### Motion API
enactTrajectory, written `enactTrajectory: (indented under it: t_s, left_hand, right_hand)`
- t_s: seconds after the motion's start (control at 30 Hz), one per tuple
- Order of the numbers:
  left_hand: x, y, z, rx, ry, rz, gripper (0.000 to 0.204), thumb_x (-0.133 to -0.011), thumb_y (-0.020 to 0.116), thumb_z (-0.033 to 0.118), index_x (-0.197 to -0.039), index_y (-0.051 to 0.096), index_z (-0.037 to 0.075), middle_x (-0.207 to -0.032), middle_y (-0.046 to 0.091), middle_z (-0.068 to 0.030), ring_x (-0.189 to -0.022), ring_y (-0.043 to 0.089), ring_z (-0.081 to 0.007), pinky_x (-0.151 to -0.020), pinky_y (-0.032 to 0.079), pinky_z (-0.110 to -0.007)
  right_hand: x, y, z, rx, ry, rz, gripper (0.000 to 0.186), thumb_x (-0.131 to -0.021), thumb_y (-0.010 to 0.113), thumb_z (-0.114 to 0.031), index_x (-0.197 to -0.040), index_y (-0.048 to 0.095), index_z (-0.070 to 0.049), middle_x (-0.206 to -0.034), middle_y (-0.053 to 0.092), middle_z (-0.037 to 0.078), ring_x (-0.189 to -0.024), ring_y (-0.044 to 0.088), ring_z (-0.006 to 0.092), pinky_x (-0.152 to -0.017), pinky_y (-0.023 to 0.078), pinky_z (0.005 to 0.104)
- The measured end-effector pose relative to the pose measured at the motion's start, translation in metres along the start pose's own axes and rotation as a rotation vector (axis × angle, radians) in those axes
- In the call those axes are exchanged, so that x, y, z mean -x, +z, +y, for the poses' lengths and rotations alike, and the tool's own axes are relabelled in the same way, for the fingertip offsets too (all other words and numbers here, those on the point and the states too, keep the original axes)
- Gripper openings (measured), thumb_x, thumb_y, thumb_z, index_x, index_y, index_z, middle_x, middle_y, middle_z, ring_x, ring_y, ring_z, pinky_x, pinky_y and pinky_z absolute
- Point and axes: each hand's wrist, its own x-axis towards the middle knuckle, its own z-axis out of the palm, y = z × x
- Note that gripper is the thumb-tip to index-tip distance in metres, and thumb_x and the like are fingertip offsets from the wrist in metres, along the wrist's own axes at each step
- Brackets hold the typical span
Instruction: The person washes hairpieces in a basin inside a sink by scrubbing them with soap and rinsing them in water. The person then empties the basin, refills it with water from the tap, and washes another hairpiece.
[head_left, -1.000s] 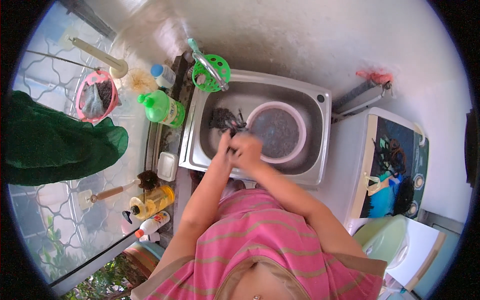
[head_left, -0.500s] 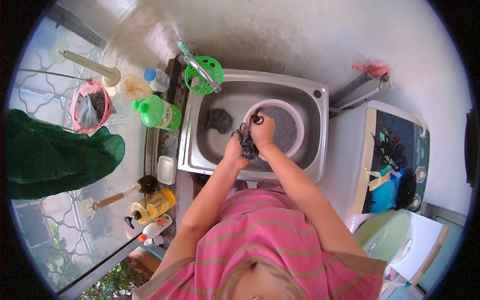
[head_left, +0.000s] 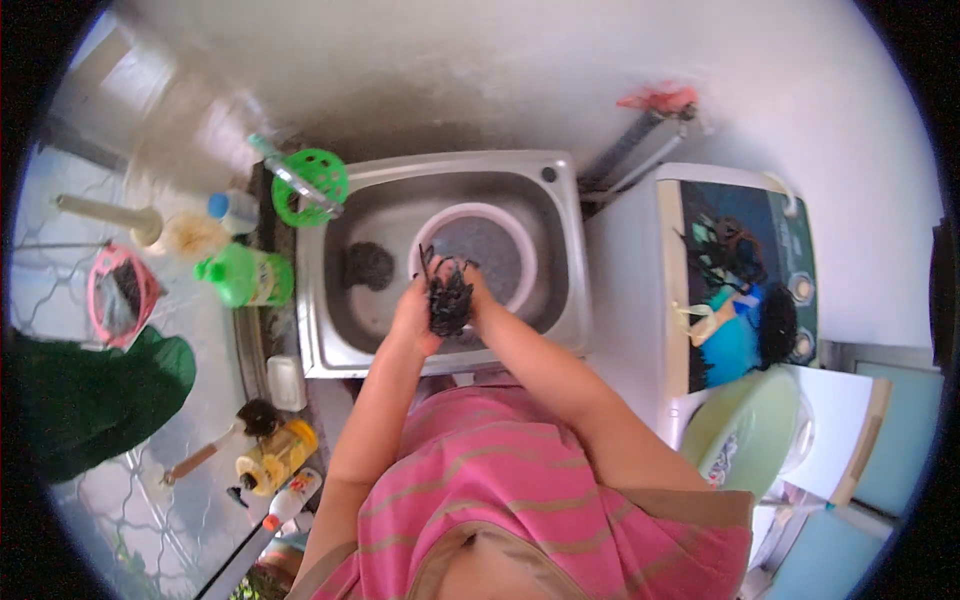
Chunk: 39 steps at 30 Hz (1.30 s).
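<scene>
Both my hands are closed round a wet-looking bundle of dark strands, held over the front part of the metal sink. My left hand presses on its left side and my right hand on its right. Loose strand ends stick up above the hands; some of the fingers are hidden by the bundle. Just beyond my hands, a pale pink basin with greyish water stands in the sink. To its left, a dark tangled clump lies on the sink bottom.
A green perforated basket sits by the tap at the back left corner. Several bottles, among them a green one, line the left ledge. On the right, dark strands and a blue cloth lie on a washing machine, behind a pale green basin.
The whole view has swung, so the sink sits further left in the picture. The strands, drawn out longer before, are now bunched between my hands.
</scene>
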Motion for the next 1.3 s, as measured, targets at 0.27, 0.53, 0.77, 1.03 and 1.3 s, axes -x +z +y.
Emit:
enactTrajectory:
  t_s: [0.27,0.53,0.77,1.03,1.3]
  left_hand:
    - [-0.005,-0.001,-0.019,-0.103,-0.244,-0.133,0.03,-0.089,0.04,0.032,-0.094,0.059,0.009,-0.088,0.062,-0.0045,-0.082,0.06,-0.0197,-0.075,0.05,-0.036]
    - [-0.117,-0.116,-0.026,-0.014,0.005,-0.737,0.046,-0.085,0.045,0.042,-0.116,0.05,0.009,-0.108,0.058,-0.0087,-0.101,0.055,-0.0238,-0.09,0.041,-0.04]
    - [-0.038,0.012,-0.07,-0.16,-0.234,-0.053,0.04,-0.09,0.034,0.034,-0.114,0.052,0.006,-0.108,0.058,-0.0119,-0.097,0.057,-0.027,-0.086,0.046,-0.042]
    - [-0.084,-0.021,-0.081,-0.046,-0.143,-0.249,0.038,-0.09,0.041,0.038,-0.111,0.052,0.008,-0.1,0.059,-0.0098,-0.09,0.058,-0.0252,-0.078,0.047,-0.039]
    - [-0.043,0.082,-0.074,-0.055,-0.398,-0.038,0.031,-0.09,0.036,0.03,-0.093,0.056,0.006,-0.081,0.06,-0.0102,-0.079,0.06,-0.0262,-0.076,0.051,-0.042]
  right_hand:
    - [0.033,-0.018,-0.067,-0.458,0.307,-0.238,0.036,-0.085,0.05,-0.037,-0.095,0.06,-0.004,-0.084,0.063,0.007,-0.073,0.059,0.0186,-0.07,0.049,0.0303]
    - [0.053,0.028,-0.005,0.895,-0.623,0.017,0.023,-0.078,0.06,-0.029,-0.07,0.058,-0.008,-0.064,0.059,0.007,-0.061,0.058,0.0178,-0.063,0.046,0.0324]
    - [0.001,-0.039,-0.059,1.068,-0.477,0.603,0.029,-0.08,0.058,-0.031,-0.066,0.064,-0.006,-0.067,0.062,0.014,-0.063,0.06,0.0351,-0.059,0.047,0.0412]
    - [0.037,-0.036,-0.019,0.973,-0.79,0.408,0.028,-0.083,0.054,-0.027,-0.067,0.063,-0.006,-0.062,0.056,0.019,-0.056,0.056,0.0369,-0.052,0.041,0.0432]
    - [-0.026,-0.12,-0.071,0.292,0.11,0.001,0.037,-0.079,0.056,-0.039,-0.072,0.062,-0.004,-0.066,0.061,0.008,-0.06,0.06,0.02,-0.056,0.048,0.0358]
